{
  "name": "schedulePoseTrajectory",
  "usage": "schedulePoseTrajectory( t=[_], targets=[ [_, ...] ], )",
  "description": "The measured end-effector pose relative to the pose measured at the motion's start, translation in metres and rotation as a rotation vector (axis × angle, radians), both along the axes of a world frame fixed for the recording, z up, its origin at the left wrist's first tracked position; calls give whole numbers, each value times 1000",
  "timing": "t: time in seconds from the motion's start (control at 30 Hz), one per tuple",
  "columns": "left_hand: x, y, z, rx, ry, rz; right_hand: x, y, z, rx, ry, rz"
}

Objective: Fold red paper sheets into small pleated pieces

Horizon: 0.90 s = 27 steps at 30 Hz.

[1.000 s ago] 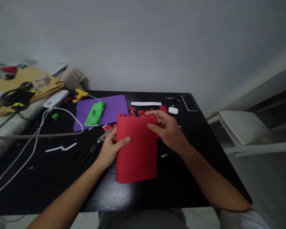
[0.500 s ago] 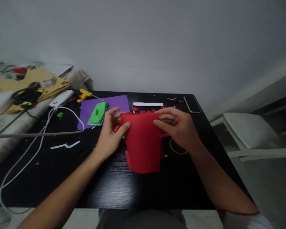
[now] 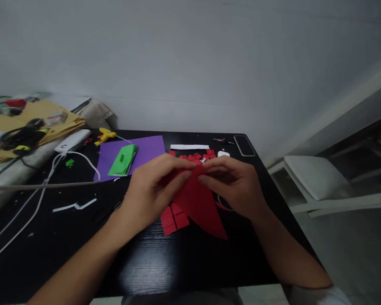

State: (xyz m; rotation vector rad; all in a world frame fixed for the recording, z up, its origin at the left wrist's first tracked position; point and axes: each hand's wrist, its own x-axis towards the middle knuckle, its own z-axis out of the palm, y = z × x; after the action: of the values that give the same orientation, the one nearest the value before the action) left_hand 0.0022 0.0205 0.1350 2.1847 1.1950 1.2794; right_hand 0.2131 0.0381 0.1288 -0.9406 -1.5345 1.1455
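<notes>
A sheet of red paper [image 3: 200,201] hangs between my hands above the black table, its lower right corner pointing down. My left hand [image 3: 157,184] pinches its upper edge with thumb and fingers. Close beside it, my right hand [image 3: 233,182] pinches the same edge near the middle. Under the sheet lie red paper pieces with cut lines [image 3: 174,219]. More small red scraps [image 3: 193,157] are scattered just beyond my fingertips, with a white strip [image 3: 189,147] behind them.
A green paper stack [image 3: 123,160] rests on purple paper [image 3: 150,148], beside a yellow glue gun [image 3: 106,136]. White cables [image 3: 47,184] cross the left side. A phone [image 3: 244,145] lies at the back right. A white chair [image 3: 317,178] stands to the right.
My hands have come together along the upper edge of the red paper. The sheet has turned from an upright, curved shape to a slanted one with a corner hanging down.
</notes>
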Motion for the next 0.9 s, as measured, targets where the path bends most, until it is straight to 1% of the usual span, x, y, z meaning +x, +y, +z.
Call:
schedulePoseTrajectory(
  t=[0.1, 0.3, 0.5, 0.67, 0.8, 0.9],
  targets=[
    [-3, 3, -1, -30, -48, -5, -2, 0, -2, -44, 54, 39],
    [0, 2, -1, -82, -119, 9, 0, -1, 2, -145, 115, 60],
    [1, 1, -1, -107, -180, 43, 3, 4, -4, -302, 230, 196],
    [2, 0, -1, -113, -200, 41, 4, 6, -6, -355, 285, 259],
    [2, -1, -1, -70, -190, 23, 3, 6, -5, -377, 318, 273],
    [2, -2, 0, -67, -184, 2, 2, 7, -5, -398, 325, 277]
  ],
)
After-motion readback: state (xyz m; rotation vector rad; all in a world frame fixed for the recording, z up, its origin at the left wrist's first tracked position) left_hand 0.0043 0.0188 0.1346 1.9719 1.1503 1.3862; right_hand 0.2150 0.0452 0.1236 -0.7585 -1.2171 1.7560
